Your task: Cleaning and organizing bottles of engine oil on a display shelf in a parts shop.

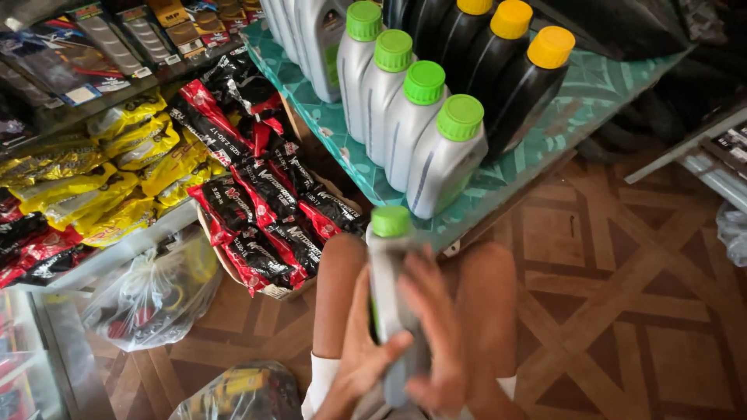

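We've got both hands wrapped around the grey bottle [391, 295] here, left hand [359, 354] and right hand [436, 334] closed on its sides, its green cap [390, 221] up, held above our knees just before the table [591, 85] of matching bottles.

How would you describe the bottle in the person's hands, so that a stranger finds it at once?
Start at the low shelf with the green patterned cover, where grey and black bottles stand in rows. Just below its front edge, above the person's knees, the left hand and right hand grip one grey bottle with a green cap. Unlike its shelved green-capped neighbours, it is held off the shelf.
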